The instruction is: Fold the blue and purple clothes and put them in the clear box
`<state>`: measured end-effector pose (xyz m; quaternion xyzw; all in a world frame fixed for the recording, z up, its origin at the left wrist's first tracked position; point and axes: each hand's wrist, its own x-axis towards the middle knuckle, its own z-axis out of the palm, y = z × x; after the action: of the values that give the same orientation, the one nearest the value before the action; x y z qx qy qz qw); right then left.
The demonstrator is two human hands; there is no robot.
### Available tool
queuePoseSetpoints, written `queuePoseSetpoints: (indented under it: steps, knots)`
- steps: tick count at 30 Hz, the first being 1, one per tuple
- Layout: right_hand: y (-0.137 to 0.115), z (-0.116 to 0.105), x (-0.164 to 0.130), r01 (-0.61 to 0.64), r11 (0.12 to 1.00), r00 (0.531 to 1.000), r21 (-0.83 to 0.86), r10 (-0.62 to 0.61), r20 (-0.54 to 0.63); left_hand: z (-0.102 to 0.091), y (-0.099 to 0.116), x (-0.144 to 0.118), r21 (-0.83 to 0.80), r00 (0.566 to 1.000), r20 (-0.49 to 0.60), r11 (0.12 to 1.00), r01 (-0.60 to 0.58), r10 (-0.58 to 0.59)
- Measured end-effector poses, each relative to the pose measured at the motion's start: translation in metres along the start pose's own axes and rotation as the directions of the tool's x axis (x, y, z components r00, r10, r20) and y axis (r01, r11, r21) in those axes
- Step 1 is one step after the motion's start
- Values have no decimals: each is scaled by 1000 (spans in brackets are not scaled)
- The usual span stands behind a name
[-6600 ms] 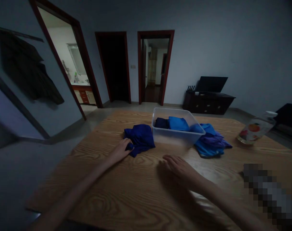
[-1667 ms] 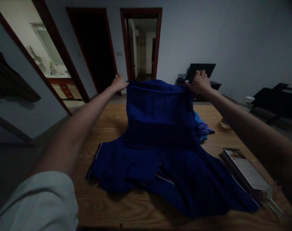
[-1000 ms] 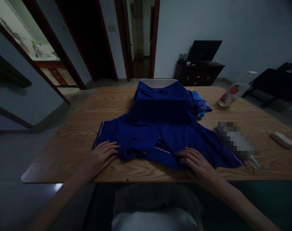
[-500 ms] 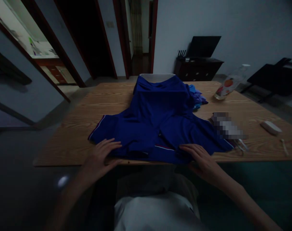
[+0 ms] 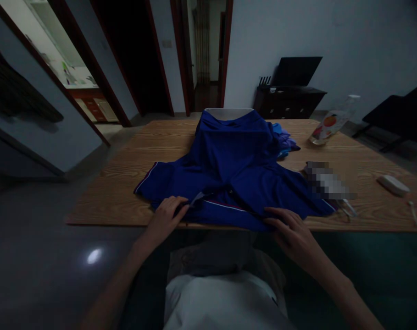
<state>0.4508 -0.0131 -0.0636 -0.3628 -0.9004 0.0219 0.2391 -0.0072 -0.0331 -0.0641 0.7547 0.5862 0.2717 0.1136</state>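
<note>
A dark blue shirt (image 5: 236, 174) with thin red and white trim lies spread over the wooden table (image 5: 132, 160). Its far end drapes over the clear plastic bin (image 5: 229, 112), hiding most of it. My left hand (image 5: 165, 217) pinches the shirt's near edge at the collar area, lifting a small fold. My right hand (image 5: 291, 229) grips the near hem at the table's front edge, fingers curled on the cloth.
More blue and purple clothes (image 5: 286, 142) lie to the right of the bin. A plastic bottle with a fruit label (image 5: 328, 126) lies on its side at the back right. A small white object (image 5: 392, 184) rests at the right. Doorways and a dark cabinet (image 5: 291, 101) stand beyond.
Both hands went from lying flat on the shirt's near edge to taking hold of it. The left hand has lifted a small fold near the collar.
</note>
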Motion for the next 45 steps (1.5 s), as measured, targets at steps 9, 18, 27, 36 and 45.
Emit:
queuePoseSetpoints:
  steps: [9, 18, 27, 36, 45]
  knots:
    - [5, 14, -4, 6, 1000, 999, -26, -7, -46, 2, 4, -15, 118, 971, 51, 964, -237, 233]
    - [-17, -5, -2, -32, 999, 999, -34, 33, 23, -12, 25, -21, 192, 933, 45, 914, -358, 356]
    - [-28, -18, 5, -162, 985, 986, -57, 164, 28, 7, 54, -2, 120, 953, 99, 948, -296, 286]
    - [-41, -14, 37, -253, 908, 936, -333, 317, 152, 11, 70, 26, 198, 926, 236, 918, -344, 296]
    - [-47, -9, 68, -230, 914, 949, -334, 286, 131, 16, 83, 34, 145, 939, 248, 950, -278, 237]
